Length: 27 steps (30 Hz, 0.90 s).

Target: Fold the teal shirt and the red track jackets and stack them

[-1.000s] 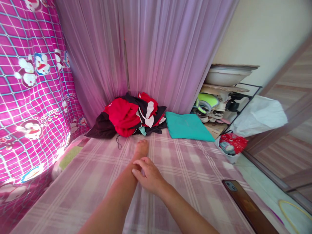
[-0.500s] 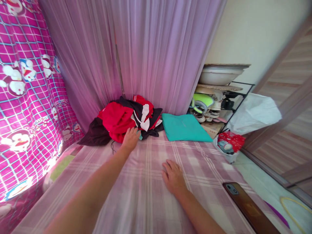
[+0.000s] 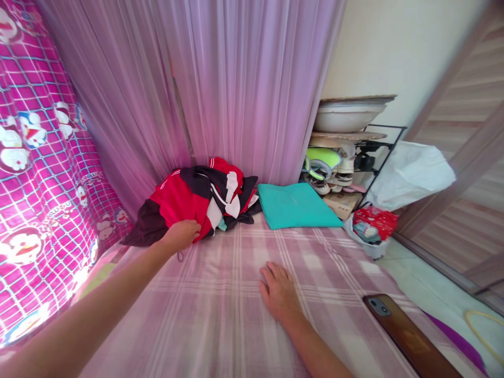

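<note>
A red garment (image 3: 177,202) — heaped, no clear long axis — is clutched at its near edge by the left hand (image 3: 181,234), while the right hand (image 3: 279,290) is laid flat, open and empty, on the bed (image 3: 220,320).

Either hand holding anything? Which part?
Left hand grips the red garment at its near lower edge. Right hand lies flat on the bed sheet, holding nothing.

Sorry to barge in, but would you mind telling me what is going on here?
A person sits on a checked sheet. Their left hand grips the red garment at the edge of a heap of clothes by the curtain. The right hand lies flat on the sheet. A folded teal cloth and a phone lie apart, untouched.
</note>
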Available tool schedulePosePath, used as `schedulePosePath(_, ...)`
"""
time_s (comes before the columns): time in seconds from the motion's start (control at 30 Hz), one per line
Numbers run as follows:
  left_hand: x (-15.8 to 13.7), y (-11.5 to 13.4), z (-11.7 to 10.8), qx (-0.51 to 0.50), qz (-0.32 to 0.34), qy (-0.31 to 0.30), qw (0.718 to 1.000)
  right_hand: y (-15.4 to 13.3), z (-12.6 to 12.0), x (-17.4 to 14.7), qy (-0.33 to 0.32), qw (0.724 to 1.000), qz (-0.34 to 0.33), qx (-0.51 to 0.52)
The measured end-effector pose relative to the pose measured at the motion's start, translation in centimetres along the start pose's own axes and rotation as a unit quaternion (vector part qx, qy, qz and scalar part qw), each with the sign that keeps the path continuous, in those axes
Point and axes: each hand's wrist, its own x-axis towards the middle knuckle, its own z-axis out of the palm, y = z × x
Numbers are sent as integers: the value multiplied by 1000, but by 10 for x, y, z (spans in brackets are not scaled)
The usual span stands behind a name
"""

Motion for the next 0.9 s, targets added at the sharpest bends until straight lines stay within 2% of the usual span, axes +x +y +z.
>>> schedulePosePath(0.07, -13, -7, 3, 13, 6, -58, 998, 0, 0, 0, -2, 1000, 0, -1)
schedulePosePath(0.17, -9, -10, -7, 28, -27, -70, 997, -1, 0, 0, -3, 1000, 1, -2)
schedulePosePath(0.3, 33, 16, -29, 43, -53, 37, 997, -2, -1, 0, -8, 1000, 2, 4)
schedulePosePath(0.4, 72, 41, -32, 52, -18, 120, 991, -1, -1, 0, -3, 1000, 5, 15)
schedulePosePath(0.47, 94, 48, -28, 51, 0, 160, 986, -1, 1, -1, 4, 1000, 10, 22)
schedulePosePath(0.53, 111, 48, -25, 38, 5, 170, 985, -2, 2, -2, 11, 999, 17, 27)
schedulePosePath(0.63, 125, 50, -31, 19, 14, 151, 988, -4, 3, -2, 14, 999, 26, 41)
schedulePosePath(0.7, 123, 62, -42, 10, 21, 143, 989, -3, 5, 0, 14, 998, 32, 57)
schedulePosePath(0.77, 113, 85, -52, 2, 33, 145, 989, 0, 8, 1, 27, 995, 36, 90)
schedulePosePath(0.83, 94, 114, -56, -9, 61, 145, 987, 8, 12, 3, 72, 985, 63, 140)
schedulePosePath(0.9, 68, 140, -52, -43, 103, 124, 986, 16, 15, 3, 138, 964, 127, 186)
